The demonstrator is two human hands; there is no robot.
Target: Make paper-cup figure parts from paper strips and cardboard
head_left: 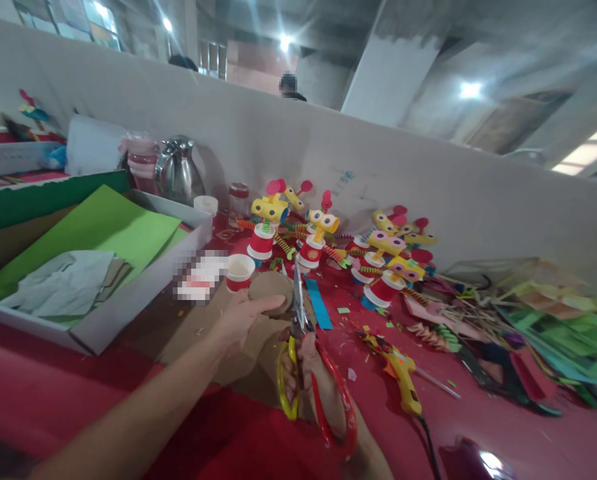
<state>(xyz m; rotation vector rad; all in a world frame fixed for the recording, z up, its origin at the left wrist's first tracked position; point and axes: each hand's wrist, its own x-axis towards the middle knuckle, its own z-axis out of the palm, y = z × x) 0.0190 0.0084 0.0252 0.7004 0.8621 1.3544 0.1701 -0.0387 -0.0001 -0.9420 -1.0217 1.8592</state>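
My left hand (243, 320) pinches a round brown cardboard disc (268, 293) by its near edge, thumb on top. In my right hand (311, 380) is a pair of scissors (298, 300) with one yellow and one red handle; my fingers pass through the loops. The blades point away from me, slightly parted, along the right edge of the disc. Whether they touch the card I cannot tell. A larger piece of brown cardboard (191, 340) lies on the red table underneath. Just beyond the disc stands a red and white paper cup (239, 272).
Paper-cup figures (311, 250) stand along the wall. A yellow glue gun (405, 383) with a black cord lies right, near a blue strip (319, 304). Coloured paper scraps (553, 333) pile up far right. At left sits a white box (148, 273) of green paper; a steel jug (181, 170) stands behind.
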